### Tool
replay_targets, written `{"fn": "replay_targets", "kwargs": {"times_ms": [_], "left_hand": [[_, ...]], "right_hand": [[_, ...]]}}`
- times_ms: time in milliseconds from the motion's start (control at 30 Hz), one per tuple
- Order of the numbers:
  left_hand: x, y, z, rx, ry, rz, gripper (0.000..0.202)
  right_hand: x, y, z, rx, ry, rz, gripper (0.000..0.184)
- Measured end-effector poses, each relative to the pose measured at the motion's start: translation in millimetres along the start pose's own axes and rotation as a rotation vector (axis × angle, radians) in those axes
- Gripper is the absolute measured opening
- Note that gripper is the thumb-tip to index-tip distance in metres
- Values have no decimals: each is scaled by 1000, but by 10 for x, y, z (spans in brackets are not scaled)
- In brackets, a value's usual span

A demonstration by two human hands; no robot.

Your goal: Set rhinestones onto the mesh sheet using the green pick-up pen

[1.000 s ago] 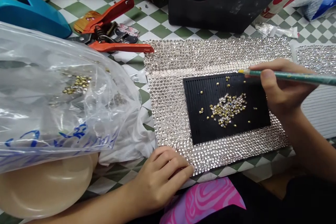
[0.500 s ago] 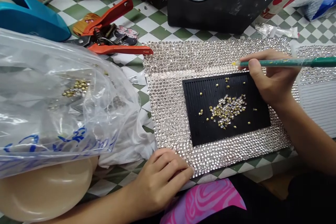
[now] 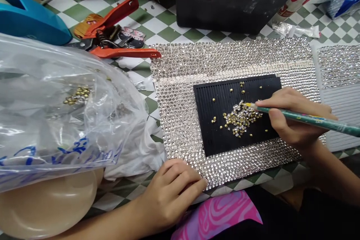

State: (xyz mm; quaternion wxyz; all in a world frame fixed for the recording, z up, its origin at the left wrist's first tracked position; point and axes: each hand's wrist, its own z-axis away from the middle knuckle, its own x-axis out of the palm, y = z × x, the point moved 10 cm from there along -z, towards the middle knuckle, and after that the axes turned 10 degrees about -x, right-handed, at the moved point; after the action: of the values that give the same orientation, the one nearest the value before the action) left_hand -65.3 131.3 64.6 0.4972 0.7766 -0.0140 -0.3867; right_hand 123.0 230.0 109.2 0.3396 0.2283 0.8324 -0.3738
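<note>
My right hand (image 3: 298, 120) is closed around a green pencil (image 3: 306, 117) with a pale yellow tip. That tip touches or hovers just over a pile of small rhinestones (image 3: 243, 118), some clear side up, some gold side up. They lie on a black ridged tray (image 3: 219, 140), with a few strays around the pile. Under the tray is a sheet covered in rows of silvery rhinestones (image 3: 180, 120). On the sheet's near left corner rests my left hand (image 3: 177, 191), fingers loosely bent and lying on it, the thumb hidden.
Left of the sheet lies a clear plastic bag (image 3: 112, 116) holding gold stones, above a beige bowl (image 3: 50, 206). Orange-handled pliers (image 3: 123, 52) touch the sheet's far left corner. Behind stands a black box (image 3: 219, 15); at right, another rhinestone sheet (image 3: 340, 67).
My right hand has brought the pencil down and toward me, from over the sheet's far rows to the rhinestone pile on the tray. My left hand has stayed in place.
</note>
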Motion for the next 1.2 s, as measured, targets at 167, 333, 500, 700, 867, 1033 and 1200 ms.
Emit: {"fn": "replay_targets", "kwargs": {"times_ms": [167, 333, 500, 700, 867, 1033, 1200], "left_hand": [[-2, 7, 7, 8, 1, 2, 24], [2, 3, 6, 8, 1, -3, 24], [3, -5, 4, 3, 1, 0, 24], [5, 0, 19, 14, 10, -5, 24], [6, -4, 18, 11, 12, -10, 24], [8, -12, 11, 3, 7, -2, 24], [0, -1, 3, 4, 9, 3, 23]], "right_hand": [[99, -15, -4, -34, -46, -2, 42], [43, 21, -42, 5, 21, -23, 35], [-273, 288, -157, 108, 277, 67, 16], [-113, 580, -373, 110, 127, 117, 15], [-40, 639, -392, 120, 102, 91, 14], [-27, 635, -403, 117, 91, 86, 14], [-15, 639, -405, 115, 71, 100, 13]]}}
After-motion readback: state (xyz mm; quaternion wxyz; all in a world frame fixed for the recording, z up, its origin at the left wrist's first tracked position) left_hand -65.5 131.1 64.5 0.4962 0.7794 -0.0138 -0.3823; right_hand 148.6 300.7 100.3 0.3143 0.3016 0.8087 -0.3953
